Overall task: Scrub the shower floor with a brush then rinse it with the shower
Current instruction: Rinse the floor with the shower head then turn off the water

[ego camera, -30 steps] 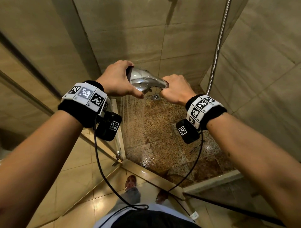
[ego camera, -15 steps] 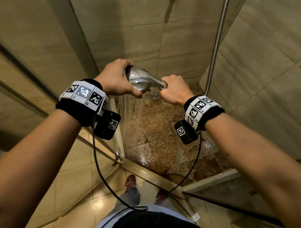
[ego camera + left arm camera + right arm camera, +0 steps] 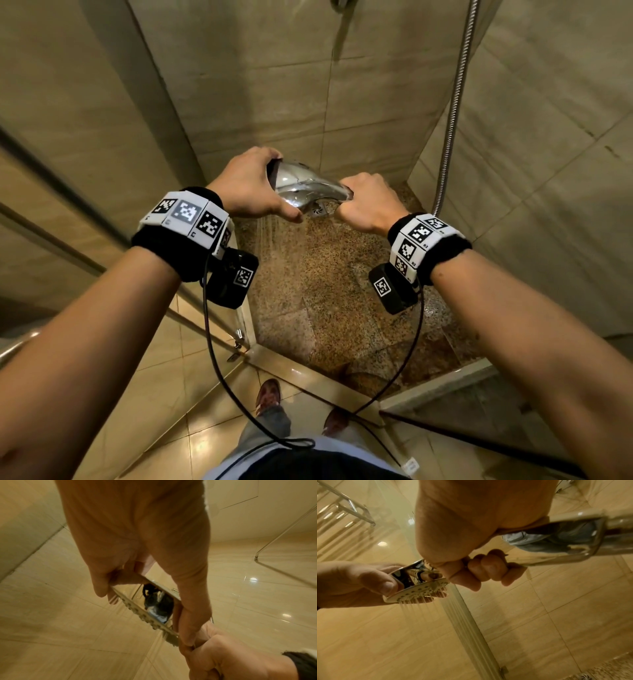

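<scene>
my left hand (image 3: 250, 190) grips the shower head (image 3: 301, 186), my right hand (image 3: 368, 205) its handle, water spraying onto the shower floor (image 3: 308, 291).

1. Both arms are reaching forward, wrists banded.
2. The left hand (image 3: 251, 186) is gripping the shower head (image 3: 301, 186), thumb underneath.
3. The right hand (image 3: 368, 205) is curling into a fist around its handle.

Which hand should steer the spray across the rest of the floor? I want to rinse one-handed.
Probably right: the right hand wraps the shower head by its handle, while the left hand only steadies the rim.
</scene>
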`<state>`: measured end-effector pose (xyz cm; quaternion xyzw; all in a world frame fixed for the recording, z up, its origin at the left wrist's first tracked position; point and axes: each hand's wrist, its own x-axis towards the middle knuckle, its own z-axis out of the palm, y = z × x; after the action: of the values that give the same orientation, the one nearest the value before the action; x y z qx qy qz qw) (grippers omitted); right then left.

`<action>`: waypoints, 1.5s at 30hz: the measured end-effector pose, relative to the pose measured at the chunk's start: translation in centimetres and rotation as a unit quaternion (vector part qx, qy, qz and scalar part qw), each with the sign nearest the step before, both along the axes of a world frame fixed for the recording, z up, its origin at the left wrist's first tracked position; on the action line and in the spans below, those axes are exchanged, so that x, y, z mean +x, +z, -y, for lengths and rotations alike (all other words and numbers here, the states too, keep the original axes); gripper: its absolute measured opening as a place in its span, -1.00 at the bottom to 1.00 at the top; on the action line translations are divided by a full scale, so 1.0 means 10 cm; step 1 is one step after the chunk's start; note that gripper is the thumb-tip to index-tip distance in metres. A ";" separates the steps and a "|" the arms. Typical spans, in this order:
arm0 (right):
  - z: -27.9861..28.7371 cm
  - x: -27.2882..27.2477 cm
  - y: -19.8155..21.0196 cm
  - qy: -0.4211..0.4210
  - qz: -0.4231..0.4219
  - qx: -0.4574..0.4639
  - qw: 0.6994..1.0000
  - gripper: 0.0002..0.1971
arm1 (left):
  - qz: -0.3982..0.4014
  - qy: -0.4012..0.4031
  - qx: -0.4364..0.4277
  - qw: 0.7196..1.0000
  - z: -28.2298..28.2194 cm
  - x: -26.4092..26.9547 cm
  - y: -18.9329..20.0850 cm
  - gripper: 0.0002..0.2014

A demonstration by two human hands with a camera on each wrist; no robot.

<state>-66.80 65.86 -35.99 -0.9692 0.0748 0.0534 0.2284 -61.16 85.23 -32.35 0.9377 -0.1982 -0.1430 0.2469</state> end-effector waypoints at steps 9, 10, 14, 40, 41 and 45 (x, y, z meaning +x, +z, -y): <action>0.18 -0.08 -0.01 -0.005 -0.024 -0.015 1.000 -0.86 | -0.013 -0.035 0.024 0.999 0.18 -0.04 -0.02 0.04; 0.19 -0.09 -0.01 -0.007 -0.021 -0.016 1.000 -0.86 | -0.012 -0.038 0.024 0.999 0.19 -0.05 -0.01 0.04; 0.22 -0.11 0.00 -0.017 -0.009 -0.010 1.000 -0.85 | -0.007 -0.043 0.014 0.999 0.24 -0.04 0.02 0.03; 0.51 -0.17 -0.02 -0.006 -0.038 -0.062 0.997 -0.89 | -0.041 -0.057 0.019 0.997 0.50 -0.10 -0.09 -0.09; 0.54 -0.19 -0.03 -0.010 -0.041 -0.061 0.997 -0.89 | -0.043 -0.061 0.020 0.997 0.54 -0.11 -0.09 -0.09; 0.67 -0.27 -0.02 -0.025 -0.054 -0.067 0.996 -0.93 | -0.050 -0.078 0.028 0.995 0.69 -0.14 -0.12 -0.11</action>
<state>-69.49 59.21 -36.19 -0.9760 0.1142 0.0949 0.1596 -62.59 78.36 -33.51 0.9176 -0.2542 -0.2144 0.2179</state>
